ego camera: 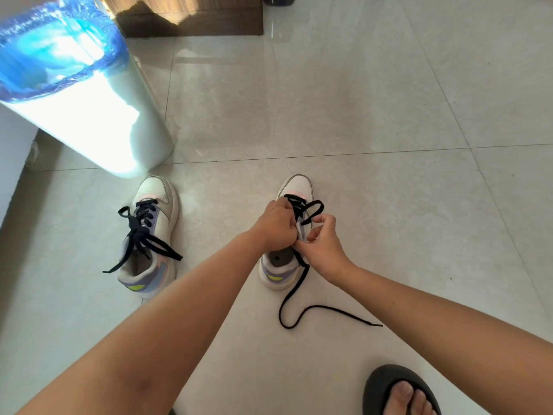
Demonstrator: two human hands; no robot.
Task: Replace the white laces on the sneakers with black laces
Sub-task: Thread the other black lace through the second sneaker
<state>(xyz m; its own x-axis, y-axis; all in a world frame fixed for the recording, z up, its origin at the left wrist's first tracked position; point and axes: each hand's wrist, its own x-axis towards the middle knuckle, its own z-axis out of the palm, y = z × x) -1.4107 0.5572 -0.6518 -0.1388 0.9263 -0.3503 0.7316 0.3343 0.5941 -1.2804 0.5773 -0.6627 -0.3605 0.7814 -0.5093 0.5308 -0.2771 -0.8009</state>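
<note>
Item: relacing, second shoe, upper eyelets. We find the right sneaker (294, 232) standing on the floor with its toe pointing away from us, black lace (302, 205) already crossed through its lower rows. Our left hand (276, 226) is curled over the tongue and inner eyelet flap, gripping the shoe there; whether it also pinches a lace end we cannot tell. Our right hand (321, 244) has thumb and forefinger closed in a pinch on the lace at the outer eyelet, a slack loop (314, 209) standing up just beyond it. The free end (326, 313) trails off the heel side and curls across the tile. The left sneaker (151, 232), well apart to the side, looks finished: black lace (143, 232) through every row, ends hanging loose, untied. No white laces are in view. We judge the task near its close; the next move calls for drawing the loop snug, then feeding the tip through the remaining eyelet without twisting the flat lace. Surroundings: pale glossy floor tiles (389, 115), a white bin (98, 121) lined with a blue bag just beyond the left sneaker, dark wood furniture (191, 16) at the far edge, our own foot in a black slipper (398, 390) nearest us.
</note>
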